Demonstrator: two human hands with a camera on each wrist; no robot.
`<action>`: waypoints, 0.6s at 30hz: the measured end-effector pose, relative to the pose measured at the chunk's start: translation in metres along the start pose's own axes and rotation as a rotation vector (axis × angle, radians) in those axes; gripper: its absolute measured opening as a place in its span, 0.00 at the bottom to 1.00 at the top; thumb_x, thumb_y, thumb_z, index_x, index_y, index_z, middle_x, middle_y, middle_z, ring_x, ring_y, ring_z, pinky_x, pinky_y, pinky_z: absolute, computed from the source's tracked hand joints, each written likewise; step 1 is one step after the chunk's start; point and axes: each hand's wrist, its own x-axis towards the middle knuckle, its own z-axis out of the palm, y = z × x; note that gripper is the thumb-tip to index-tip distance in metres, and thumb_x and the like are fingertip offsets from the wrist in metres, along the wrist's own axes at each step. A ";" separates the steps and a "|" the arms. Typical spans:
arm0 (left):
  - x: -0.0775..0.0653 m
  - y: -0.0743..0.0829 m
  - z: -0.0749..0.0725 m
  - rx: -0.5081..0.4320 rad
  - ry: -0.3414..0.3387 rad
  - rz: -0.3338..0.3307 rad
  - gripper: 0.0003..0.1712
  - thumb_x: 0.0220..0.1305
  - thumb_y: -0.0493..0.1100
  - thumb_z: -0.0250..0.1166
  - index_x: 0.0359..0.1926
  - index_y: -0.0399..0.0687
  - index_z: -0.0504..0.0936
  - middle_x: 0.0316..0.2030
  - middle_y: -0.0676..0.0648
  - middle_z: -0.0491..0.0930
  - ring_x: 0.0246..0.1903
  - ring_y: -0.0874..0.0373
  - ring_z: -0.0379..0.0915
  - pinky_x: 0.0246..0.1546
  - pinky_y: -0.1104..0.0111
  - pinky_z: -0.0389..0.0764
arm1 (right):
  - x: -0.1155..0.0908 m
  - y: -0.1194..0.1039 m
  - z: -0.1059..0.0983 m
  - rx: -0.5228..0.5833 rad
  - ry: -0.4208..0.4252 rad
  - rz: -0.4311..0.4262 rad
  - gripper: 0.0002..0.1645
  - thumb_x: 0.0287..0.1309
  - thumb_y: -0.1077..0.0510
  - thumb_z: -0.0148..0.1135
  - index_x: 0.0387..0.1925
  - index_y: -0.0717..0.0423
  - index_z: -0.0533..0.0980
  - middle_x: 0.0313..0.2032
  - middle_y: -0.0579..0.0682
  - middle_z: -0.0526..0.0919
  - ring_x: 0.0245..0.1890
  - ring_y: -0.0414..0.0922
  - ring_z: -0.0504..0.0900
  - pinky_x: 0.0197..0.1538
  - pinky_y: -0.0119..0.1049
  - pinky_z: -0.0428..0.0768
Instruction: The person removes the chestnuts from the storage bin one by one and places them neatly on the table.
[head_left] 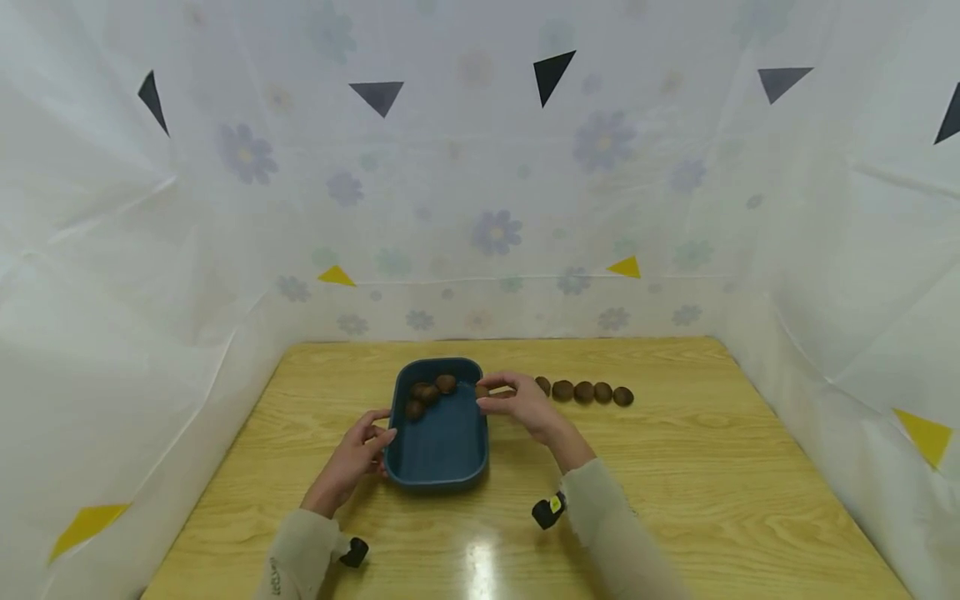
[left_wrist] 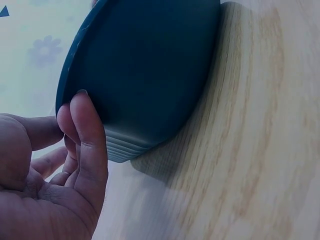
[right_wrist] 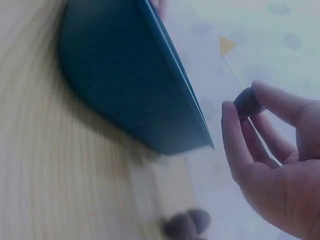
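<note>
A dark blue rectangular tub (head_left: 442, 450) with rounded corners stands on the table. My left hand (head_left: 351, 460) grips its left rim, the thumb over the edge and the fingers against the outer wall, as the left wrist view shows. Several brown chestnuts (head_left: 429, 395) lie in the tub's far left part. Between thumb and fingertips, my right hand (head_left: 523, 407) pinches one more chestnut (right_wrist: 248, 104) at the tub's right rim, in the head view. Beyond that hand, several chestnuts (head_left: 584, 392) form a row on the table; the hand partly covers the row's left end.
The wood-patterned table (head_left: 675, 483) extends on both sides of the tub. White flowered sheeting (head_left: 495, 192) with black and yellow triangles encloses the back and sides. A black wrist camera (head_left: 549, 510) hangs by the right sleeve, another camera (head_left: 354, 552) by the left.
</note>
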 end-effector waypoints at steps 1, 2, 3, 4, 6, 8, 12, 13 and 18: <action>0.000 0.000 0.000 0.002 0.000 0.001 0.29 0.81 0.44 0.56 0.76 0.44 0.63 0.46 0.37 0.77 0.26 0.55 0.73 0.27 0.61 0.82 | -0.002 0.001 -0.005 -0.002 0.017 -0.002 0.28 0.67 0.59 0.70 0.65 0.61 0.75 0.64 0.60 0.77 0.56 0.50 0.83 0.65 0.60 0.77; 0.000 0.000 0.000 0.002 -0.001 0.002 0.30 0.81 0.44 0.56 0.77 0.43 0.62 0.46 0.36 0.77 0.26 0.55 0.74 0.27 0.60 0.82 | -0.004 0.003 -0.011 -0.016 0.033 -0.008 0.28 0.67 0.58 0.70 0.65 0.61 0.75 0.63 0.60 0.77 0.56 0.50 0.83 0.65 0.61 0.77; 0.001 0.000 0.000 0.003 -0.002 0.002 0.30 0.81 0.44 0.56 0.77 0.43 0.62 0.46 0.36 0.77 0.26 0.55 0.74 0.27 0.61 0.82 | -0.006 0.004 -0.016 -0.033 0.048 -0.009 0.28 0.67 0.57 0.70 0.65 0.59 0.76 0.63 0.60 0.77 0.57 0.50 0.82 0.64 0.62 0.76; 0.001 0.000 0.000 0.001 -0.001 -0.001 0.29 0.81 0.44 0.56 0.76 0.44 0.63 0.46 0.36 0.77 0.26 0.55 0.74 0.27 0.61 0.82 | -0.008 0.005 -0.021 -0.052 0.065 -0.008 0.27 0.66 0.57 0.70 0.65 0.58 0.76 0.63 0.59 0.78 0.57 0.50 0.81 0.64 0.62 0.76; 0.001 0.000 0.001 -0.001 0.002 -0.004 0.29 0.81 0.45 0.56 0.76 0.44 0.63 0.46 0.37 0.77 0.26 0.55 0.74 0.27 0.61 0.82 | -0.012 0.007 -0.030 -0.068 0.097 0.000 0.27 0.66 0.57 0.71 0.65 0.56 0.77 0.62 0.59 0.79 0.58 0.51 0.80 0.64 0.61 0.76; 0.001 -0.001 0.001 0.001 0.002 -0.005 0.29 0.81 0.45 0.57 0.76 0.44 0.63 0.46 0.37 0.77 0.26 0.55 0.74 0.28 0.61 0.82 | -0.016 0.010 -0.040 -0.077 0.122 0.006 0.28 0.67 0.57 0.70 0.66 0.56 0.76 0.62 0.60 0.79 0.58 0.53 0.79 0.65 0.60 0.76; 0.002 -0.004 0.002 0.000 0.016 -0.013 0.28 0.81 0.44 0.56 0.76 0.47 0.64 0.45 0.37 0.77 0.25 0.55 0.74 0.28 0.61 0.82 | -0.024 0.018 -0.058 -0.077 0.164 0.037 0.30 0.67 0.56 0.70 0.68 0.58 0.74 0.64 0.59 0.77 0.62 0.55 0.77 0.66 0.57 0.76; 0.001 -0.005 0.002 -0.001 0.017 -0.013 0.28 0.81 0.44 0.56 0.76 0.47 0.64 0.45 0.37 0.77 0.25 0.55 0.73 0.28 0.61 0.82 | -0.026 0.020 -0.062 -0.077 0.172 0.041 0.31 0.67 0.56 0.70 0.68 0.59 0.74 0.65 0.59 0.76 0.62 0.55 0.77 0.66 0.56 0.76; 0.002 -0.005 0.002 -0.017 0.018 -0.019 0.27 0.81 0.43 0.55 0.76 0.49 0.65 0.45 0.38 0.77 0.25 0.54 0.72 0.28 0.61 0.81 | -0.034 0.031 -0.078 -0.047 0.212 0.054 0.33 0.67 0.57 0.70 0.69 0.61 0.72 0.65 0.61 0.75 0.62 0.55 0.77 0.66 0.56 0.76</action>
